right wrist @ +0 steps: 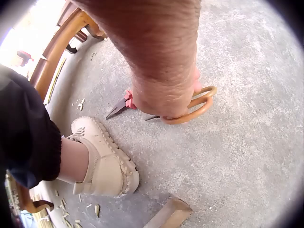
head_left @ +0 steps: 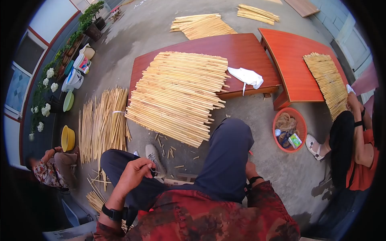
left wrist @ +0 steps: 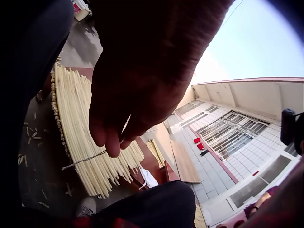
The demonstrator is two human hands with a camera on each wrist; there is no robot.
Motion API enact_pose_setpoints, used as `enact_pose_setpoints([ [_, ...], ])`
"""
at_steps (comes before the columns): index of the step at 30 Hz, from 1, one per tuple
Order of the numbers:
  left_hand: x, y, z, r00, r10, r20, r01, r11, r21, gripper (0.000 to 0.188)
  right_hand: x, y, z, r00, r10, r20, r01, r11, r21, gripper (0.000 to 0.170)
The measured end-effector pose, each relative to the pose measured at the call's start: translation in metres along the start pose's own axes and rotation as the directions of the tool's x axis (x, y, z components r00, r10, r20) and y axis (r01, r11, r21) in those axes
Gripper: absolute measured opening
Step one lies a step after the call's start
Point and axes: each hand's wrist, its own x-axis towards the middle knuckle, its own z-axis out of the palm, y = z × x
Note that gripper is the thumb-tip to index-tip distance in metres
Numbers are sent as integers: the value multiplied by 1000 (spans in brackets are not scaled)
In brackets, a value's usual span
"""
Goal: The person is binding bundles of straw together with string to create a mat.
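Observation:
My left hand is raised over my left thigh, fingers curled. In the left wrist view its fingertips pinch a thin twisted wire or string, one end sticking out. Low beside my right leg is my right hand. The right wrist view shows this hand at the orange-handled scissors, mostly covering them; its fingers are largely hidden, so a grip cannot be made out. Red-handled pliers lie beside it on the concrete. A mat of pale sticks slopes from the dark red table towards my feet.
Loose sticks stand left of the mat. A white cloth lies on the table. An orange basket holds twine. Another person sits at the right by a second mat; one more sits at the left.

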Motion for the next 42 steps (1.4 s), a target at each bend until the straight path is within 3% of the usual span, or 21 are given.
enact_pose_setpoints([
  [2,0,5,4,999,7,38,-7,1000,-10,11,-1,21,27,999,-21,-24,27,956,293,21],
  [3,1,5,5,999,2,33,-1,1000,-19,11,-7,24,27,1000,-20,-24,27,941,337,21],
  [6,0,6,4,996,64,56,-64,998,6,10,-19,22,17,1000,17,22,-22,965,261,21],
  [13,-4,-12,-3,991,119,67,-108,984,-145,10,-26,8,-17,998,43,39,-46,995,92,20],
  [17,-12,-15,-11,994,88,60,-77,983,-167,9,-33,5,-15,997,50,50,-53,997,51,20],
  [20,-16,-23,-21,991,124,42,-117,982,-150,9,-34,6,-12,997,54,53,-56,998,39,20],
  [25,-15,-26,-23,1000,19,8,-18,989,-149,9,-35,7,-13,997,58,54,-59,998,29,20],
  [34,-7,-6,-25,997,70,14,-68,991,-118,8,-25,10,-13,994,70,89,-77,994,71,21],
  [37,-2,-5,-28,994,107,14,-104,987,-126,7,-20,9,-43,989,81,120,-92,991,93,21],
  [38,-1,-6,-29,993,115,16,-112,986,-124,7,-15,7,-64,989,102,107,-111,990,86,21],
  [40,2,-5,-30,990,137,25,-132,982,-138,7,-1,-3,-119,985,143,-92,-134,986,101,25],
  [41,2,-5,-32,988,150,27,-145,980,-138,7,10,6,-137,961,68,-268,-14,980,198,19],
  [42,1,-2,-34,983,177,43,-167,971,-173,9,23,9,-162,907,-31,-420,105,983,153,18],
])
